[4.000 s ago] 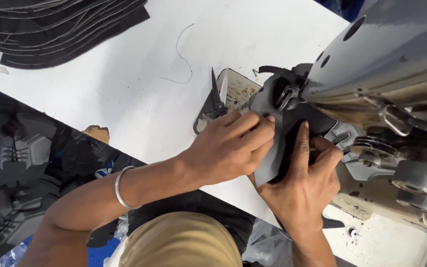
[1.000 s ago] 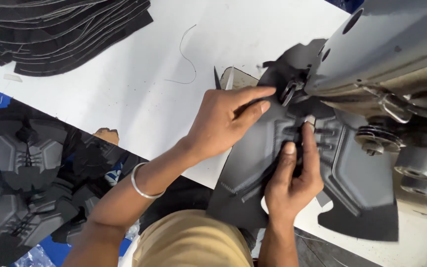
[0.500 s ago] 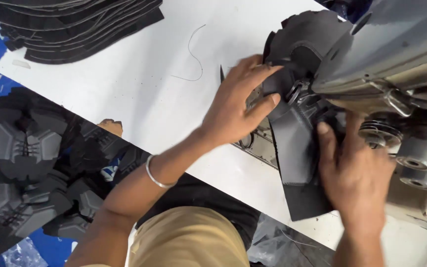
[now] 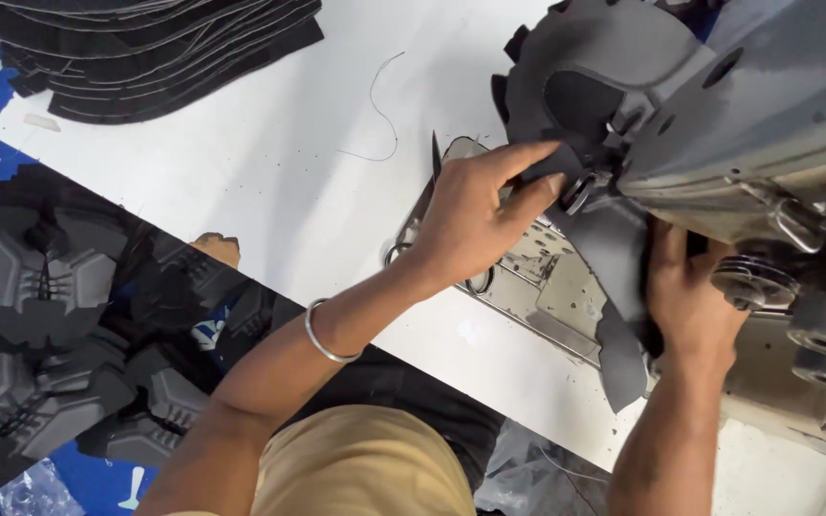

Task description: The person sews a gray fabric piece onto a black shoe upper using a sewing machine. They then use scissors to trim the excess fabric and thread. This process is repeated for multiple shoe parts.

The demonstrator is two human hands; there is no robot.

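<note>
shoe upper (image 4: pixel 614 248): matt dark-grey cloth | machine (image 4: pixel 776 124): smooth grey metal | table (image 4: pixel 241 162): smooth white

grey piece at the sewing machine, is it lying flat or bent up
Bent up: the grey piece curls over by the machine, pinched by the left hand and right hand.

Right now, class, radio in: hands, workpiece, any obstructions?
Left hand pinching grey shoe-upper piece at sewing machine. Right hand gripping its lower flap. Scissors lying under left hand.

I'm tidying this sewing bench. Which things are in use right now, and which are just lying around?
In use:
left hand pressing the dark grey cut piece
right hand gripping that piece
sewing machine
metal plate

Lying about:
stack of black pieces
loose thread
heap of sewn pieces
</note>
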